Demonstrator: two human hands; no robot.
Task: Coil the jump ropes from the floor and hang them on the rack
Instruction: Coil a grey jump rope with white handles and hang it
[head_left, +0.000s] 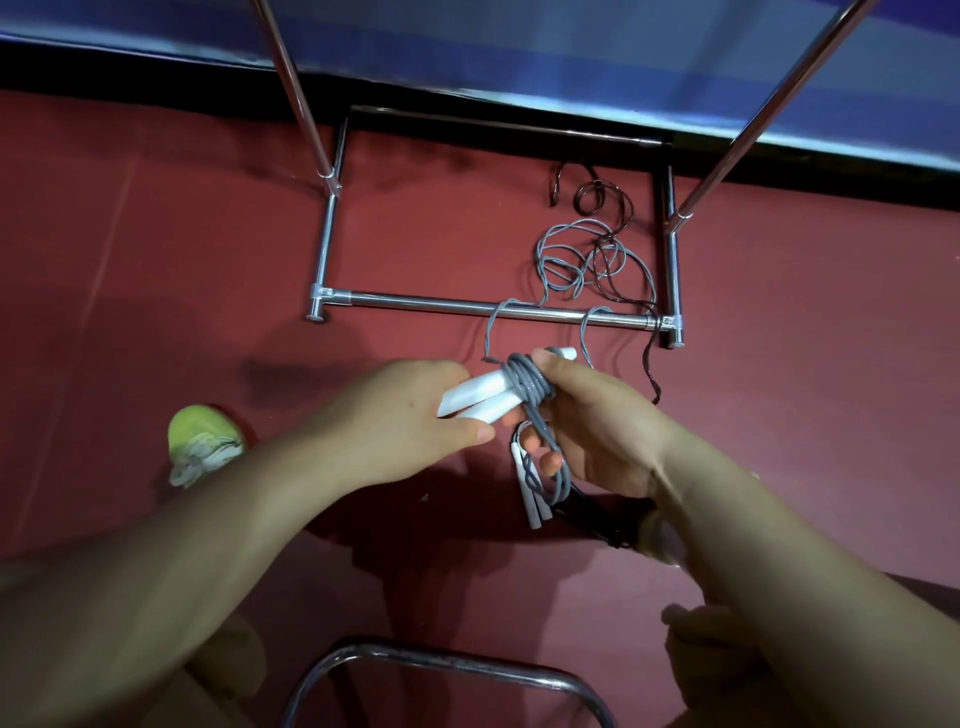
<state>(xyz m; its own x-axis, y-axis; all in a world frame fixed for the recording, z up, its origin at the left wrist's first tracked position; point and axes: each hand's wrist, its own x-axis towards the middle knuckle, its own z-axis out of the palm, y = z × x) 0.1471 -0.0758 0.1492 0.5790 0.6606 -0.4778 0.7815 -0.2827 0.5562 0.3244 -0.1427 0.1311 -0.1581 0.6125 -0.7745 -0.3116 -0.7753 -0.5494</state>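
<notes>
Item: grey rope (527, 382), centre of frame, part-coiled round two white handles (475, 400). Its loose length runs up over the rack's low bar (467, 304) to a tangle (582, 260) on the red floor (156, 234), upper right of centre.

Left hand (400, 415): fingers and thumb curled round the handle ends. Right hand (597, 426): clasps the wound turns, with a loop hanging past its fingers. Below it, a second handle pair (532, 499) hangs; whose grip holds it cannot be told.

Also present: dark rope (602, 208), mixed into the tangle, upper right; green shoe (205, 441), lower left.

Handling, judged: cord light, limp, smooth-coated, likely to spring loose unless turns are pinned. Handles rigid and the best purchase. The trailing length may snag on the bar or drag the dark rope along.
</notes>
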